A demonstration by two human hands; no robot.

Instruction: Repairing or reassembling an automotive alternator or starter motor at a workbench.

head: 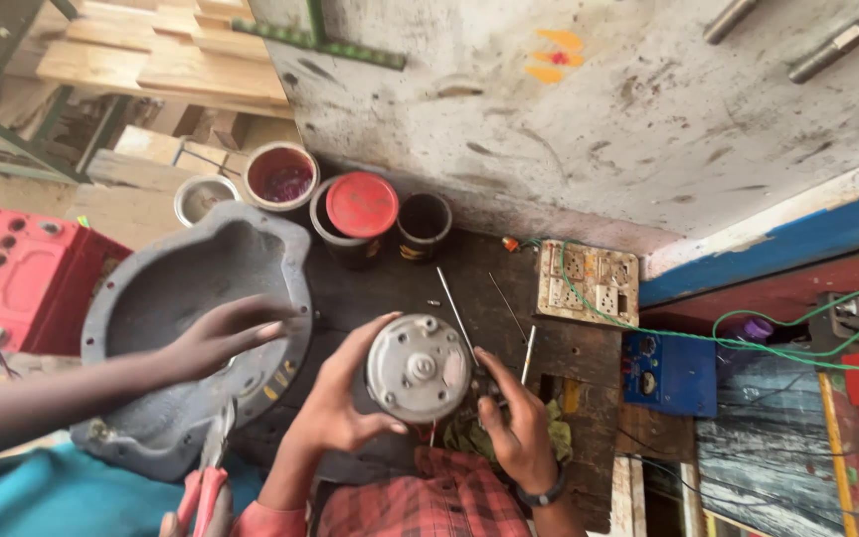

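Two hands on round grey motor [420, 368], lower centre of frame: left hand [335, 403] fingers gripping its side, right hand [519, 423] fingers closed against its right edge, over dark desk [569, 348].

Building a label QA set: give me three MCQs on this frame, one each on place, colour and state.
1. Where does the co-worker's hand rest?
A. on the grey housing
B. on the motor
C. on the lid

2. What colour is the lid on the tin behind the motor?
A. blue
B. red
C. green

3. How is the motor held?
A. lying free, untouched
B. in one hand only
C. between the left hand and the right hand

Answers:
1. A, its fingers lie across the housing's rim.
2. B, the lid is plainly red.
3. C, both hands clasp its sides.
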